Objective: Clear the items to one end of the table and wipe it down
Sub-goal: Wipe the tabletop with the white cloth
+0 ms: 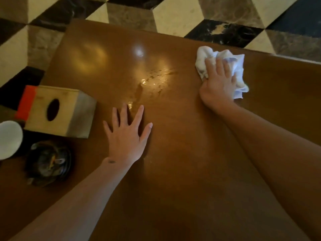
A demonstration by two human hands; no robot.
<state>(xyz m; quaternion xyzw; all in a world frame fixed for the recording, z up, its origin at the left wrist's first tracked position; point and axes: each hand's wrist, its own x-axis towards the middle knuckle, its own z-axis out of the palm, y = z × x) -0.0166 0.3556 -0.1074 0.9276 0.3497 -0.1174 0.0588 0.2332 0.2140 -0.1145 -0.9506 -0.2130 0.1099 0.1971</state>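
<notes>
My right hand (218,83) presses a crumpled white cloth (203,57) onto the brown wooden table (182,153) near its far right edge. My left hand (127,134) lies flat on the table with its fingers spread, holding nothing. Wet streaks (152,80) shine on the wood between the two hands. At the left end stand a wooden tissue box (59,110) with an orange end, a dark glass ashtray (48,162) and a white cup (8,139).
The table's far edge runs diagonally from upper left to right, with a patterned tiled floor (173,16) of black, cream and brown beyond it. The cup is cut off by the left edge of the view.
</notes>
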